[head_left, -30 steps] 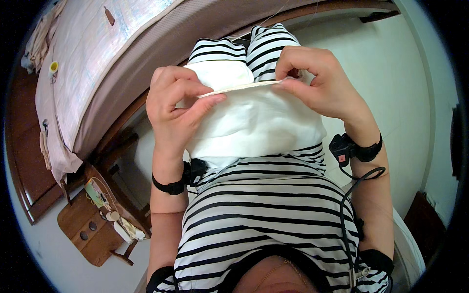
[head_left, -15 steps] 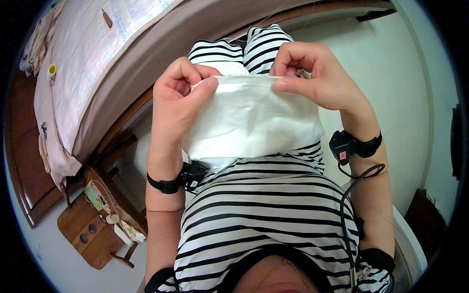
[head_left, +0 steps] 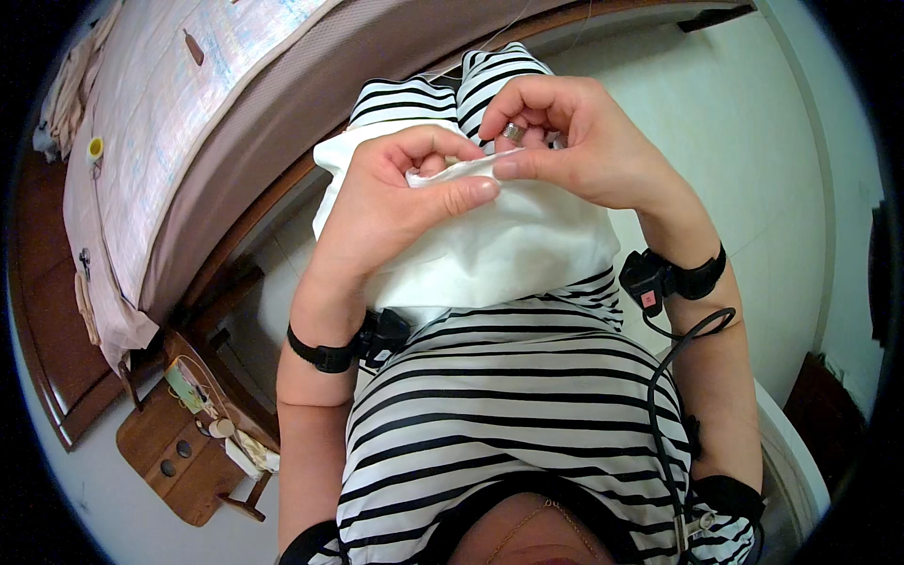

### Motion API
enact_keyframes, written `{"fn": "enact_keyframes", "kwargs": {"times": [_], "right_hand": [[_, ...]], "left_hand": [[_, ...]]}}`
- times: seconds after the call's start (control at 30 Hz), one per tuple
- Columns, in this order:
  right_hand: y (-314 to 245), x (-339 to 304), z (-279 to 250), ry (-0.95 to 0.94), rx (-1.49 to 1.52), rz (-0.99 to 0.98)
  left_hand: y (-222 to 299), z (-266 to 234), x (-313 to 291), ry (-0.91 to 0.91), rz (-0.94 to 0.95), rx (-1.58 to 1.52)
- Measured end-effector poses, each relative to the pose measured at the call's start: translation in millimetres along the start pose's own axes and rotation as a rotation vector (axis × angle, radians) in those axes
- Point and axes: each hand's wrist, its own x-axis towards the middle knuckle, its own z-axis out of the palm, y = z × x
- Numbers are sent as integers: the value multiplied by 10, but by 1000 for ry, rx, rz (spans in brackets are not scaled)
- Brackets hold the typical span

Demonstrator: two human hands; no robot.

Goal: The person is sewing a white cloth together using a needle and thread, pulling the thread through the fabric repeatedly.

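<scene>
White cloth (head_left: pixel 508 240) lies draped over my lap, its top edge raised between my hands. With thumb and fingers my left hand (head_left: pixel 405 188) pinches this edge. Close beside it, my right hand (head_left: pixel 565 146) grips the same edge between thumb and curled fingers. A silver textured ring (head_left: pixel 512 132), like a ring thimble, sits on a right-hand finger. Whether a needle is between the right fingertips is too small to tell.
At the left stands a bed (head_left: pixel 254 85) with a pale cover. On it lie a yellow-rimmed spool (head_left: pixel 95 149), a brown slim object (head_left: pixel 193 47) and small scissors (head_left: pixel 85 259). A wooden stool (head_left: pixel 179 461) at lower left carries small items. A cable (head_left: pixel 659 395) hangs from my right wrist strap.
My left hand has moved right along the cloth's edge toward my right hand, which has shifted slightly left. The edge between them is now shorter and bunched.
</scene>
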Motion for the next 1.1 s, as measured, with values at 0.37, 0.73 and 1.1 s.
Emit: {"fn": "enact_keyframes", "kwargs": {"times": [0.37, 0.73, 1.1], "right_hand": [[52, -56, -149, -31, -52, -37], [43, -15, -140, -43, -55, 6], [177, 21, -183, -8, -172, 9]], "left_hand": [[-88, 9, -43, 113, -195, -262], [-202, -19, -25, 132, -149, -316], [-301, -39, 56, 107, -234, -243]]}}
